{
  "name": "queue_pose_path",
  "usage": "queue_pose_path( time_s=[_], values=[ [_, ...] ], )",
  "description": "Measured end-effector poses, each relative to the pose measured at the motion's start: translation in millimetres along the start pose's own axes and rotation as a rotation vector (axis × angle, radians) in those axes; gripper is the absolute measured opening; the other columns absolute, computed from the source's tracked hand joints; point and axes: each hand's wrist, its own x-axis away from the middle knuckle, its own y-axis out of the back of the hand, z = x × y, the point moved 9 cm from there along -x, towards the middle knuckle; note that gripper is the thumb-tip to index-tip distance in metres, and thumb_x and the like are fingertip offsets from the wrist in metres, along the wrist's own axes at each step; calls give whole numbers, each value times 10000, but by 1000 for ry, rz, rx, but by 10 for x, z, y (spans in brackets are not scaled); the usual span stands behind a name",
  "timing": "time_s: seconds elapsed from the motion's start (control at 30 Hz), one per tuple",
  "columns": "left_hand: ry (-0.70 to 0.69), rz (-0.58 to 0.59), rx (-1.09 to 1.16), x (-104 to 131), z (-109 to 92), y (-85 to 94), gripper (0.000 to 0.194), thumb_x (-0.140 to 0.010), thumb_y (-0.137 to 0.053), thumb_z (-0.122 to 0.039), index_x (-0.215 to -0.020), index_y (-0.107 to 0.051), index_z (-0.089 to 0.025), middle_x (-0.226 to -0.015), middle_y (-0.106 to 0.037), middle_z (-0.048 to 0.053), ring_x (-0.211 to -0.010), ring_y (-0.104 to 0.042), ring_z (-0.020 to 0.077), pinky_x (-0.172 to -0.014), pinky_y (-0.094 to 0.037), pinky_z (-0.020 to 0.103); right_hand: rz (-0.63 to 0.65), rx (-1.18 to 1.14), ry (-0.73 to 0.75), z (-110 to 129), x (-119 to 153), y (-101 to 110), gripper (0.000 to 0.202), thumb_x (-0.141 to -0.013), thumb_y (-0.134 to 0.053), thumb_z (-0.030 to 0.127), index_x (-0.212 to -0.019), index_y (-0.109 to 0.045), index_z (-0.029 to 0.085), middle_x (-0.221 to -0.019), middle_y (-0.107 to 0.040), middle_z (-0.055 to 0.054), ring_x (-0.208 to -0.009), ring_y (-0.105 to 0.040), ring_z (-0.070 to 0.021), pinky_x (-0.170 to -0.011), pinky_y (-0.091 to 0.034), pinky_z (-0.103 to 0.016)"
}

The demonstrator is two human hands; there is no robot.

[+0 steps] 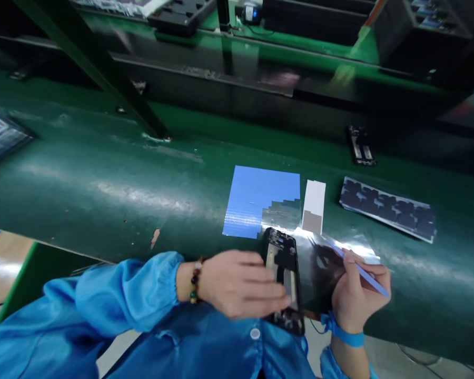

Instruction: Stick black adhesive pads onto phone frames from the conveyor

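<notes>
A black phone frame (283, 250) with metal parts inside lies at the table's front edge, close to my body. My left hand (240, 284) rests across it from the left, fingers stretched out flat over its middle; the thumb is hidden. My right hand (359, 292) pinches a pair of blue tweezers (373, 280), whose tips point left and away from me. Beneath the tips is a shiny clear film sheet (316, 263), right of the phone frame. Just beyond are a blue sticker sheet (260, 189), partly peeled off in steps, and a narrow white sticker strip (314, 197).
A stack of dark die-cut sheets (387, 208) lies to the right, with another phone part (361, 146) behind it. A green post (114, 79) slants down to the green table (82, 184). Black trays (181, 16) stand on the shelf at the back.
</notes>
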Motion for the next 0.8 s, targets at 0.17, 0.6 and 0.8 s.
queue_pose_path(
  time_s=[0.17,0.6,0.8],
  values=[
    [420,57,-227,-53,1646,257,371,-1065,-531,-198,-1355,-697,-361,-1213,-733,21,-1037,-660,183,-881,-538,355,0,5,-21,-64,-2,28,345,-765,-920,294,-793,-581,232,-832,-744,9,-855,-784,-220,-1078,-588,-538],
    [1062,150,-218,1160,3719,69,587,-1021,-588,-335,-1584,-515,-189,-1718,-368,121,-1563,-409,310,-1304,-360,464,13,161,-112,-80,22,37,345,-785,-912,402,-947,-683,202,-990,-783,-52,-950,-770,-228,-1020,-589,-459],
    [1188,93,-390,1605,3608,363,533,-1072,-501,-452,-1484,-616,-134,-1619,-502,183,-1516,-457,336,-1300,-322,525,199,68,-130,44,-384,-393,336,-833,-861,499,-940,-764,195,-913,-752,-37,-858,-728,-201,-931,-599,-406]
  ],
)
